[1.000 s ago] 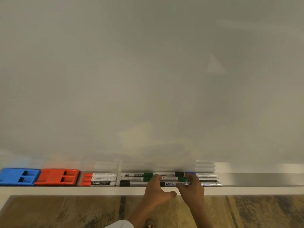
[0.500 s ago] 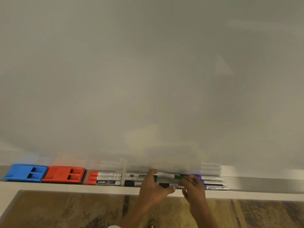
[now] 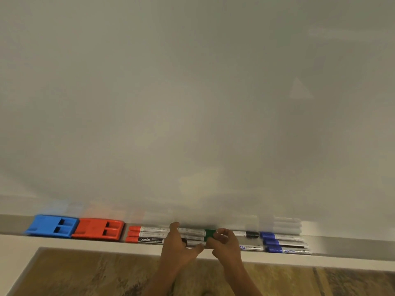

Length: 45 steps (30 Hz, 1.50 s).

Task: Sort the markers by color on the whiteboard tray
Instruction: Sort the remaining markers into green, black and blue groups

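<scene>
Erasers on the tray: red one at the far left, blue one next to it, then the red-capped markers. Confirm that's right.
Not quite. The head view shows the blue eraser at the far left of the tray and the red eraser next to it. The red-capped markers do come after them.
</scene>
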{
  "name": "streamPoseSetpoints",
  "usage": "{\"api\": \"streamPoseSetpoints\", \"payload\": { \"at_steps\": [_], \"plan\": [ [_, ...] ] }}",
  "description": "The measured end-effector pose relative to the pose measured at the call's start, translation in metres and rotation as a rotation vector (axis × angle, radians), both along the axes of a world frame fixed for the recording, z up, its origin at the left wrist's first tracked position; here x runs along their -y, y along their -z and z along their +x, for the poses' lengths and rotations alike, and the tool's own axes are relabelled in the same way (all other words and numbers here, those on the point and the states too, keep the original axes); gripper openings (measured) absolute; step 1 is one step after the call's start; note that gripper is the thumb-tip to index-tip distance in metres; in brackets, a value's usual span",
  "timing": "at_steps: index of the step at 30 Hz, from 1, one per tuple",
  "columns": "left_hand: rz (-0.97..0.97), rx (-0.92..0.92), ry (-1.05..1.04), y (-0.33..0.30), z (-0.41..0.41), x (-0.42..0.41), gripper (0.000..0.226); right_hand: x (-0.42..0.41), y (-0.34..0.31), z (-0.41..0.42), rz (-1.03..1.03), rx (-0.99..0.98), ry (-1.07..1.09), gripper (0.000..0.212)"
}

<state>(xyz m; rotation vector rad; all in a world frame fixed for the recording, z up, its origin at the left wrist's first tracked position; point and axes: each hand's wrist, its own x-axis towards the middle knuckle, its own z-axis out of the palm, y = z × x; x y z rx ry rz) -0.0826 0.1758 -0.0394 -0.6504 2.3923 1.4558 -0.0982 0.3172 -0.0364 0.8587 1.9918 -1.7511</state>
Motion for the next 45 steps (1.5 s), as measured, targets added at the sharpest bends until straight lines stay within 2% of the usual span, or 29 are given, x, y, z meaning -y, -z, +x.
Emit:
{"api": "streamPoseSetpoints", "payload": {
  "at_steps": [4,10,13,19,24,32,45],
  "plan": [
    [-0.019,0.015,0.016,0.000,0.000,0.001,0.089,-0.002,0.003,0.004,0.116,-0.042,-0.027,0.036],
    [-0.053,0.009,0.007,-0.002,0.004,0.005,0.084,-0.013,0.008,0.008,0.229,-0.079,-0.039,0.045],
    [-0.071,0.001,0.020,-0.007,0.004,0.004,0.081,-0.013,0.007,0.007,0.280,-0.127,-0.146,0.045],
    [-0.057,-0.008,0.007,-0.014,-0.006,-0.003,0.093,-0.002,0.008,0.003,0.341,-0.204,-0.291,0.054],
    [-0.031,0.071,0.037,-0.011,-0.015,-0.005,0.080,0.001,0.007,0.002,0.375,-0.245,-0.314,0.054],
    [-0.056,0.095,0.074,-0.006,-0.021,-0.004,0.066,0.004,0.007,0.001,0.425,-0.269,-0.364,0.059],
    [-0.069,0.114,0.063,-0.007,-0.024,-0.006,0.071,0.000,0.002,-0.001,0.459,-0.250,-0.423,0.061]
  ]
}}
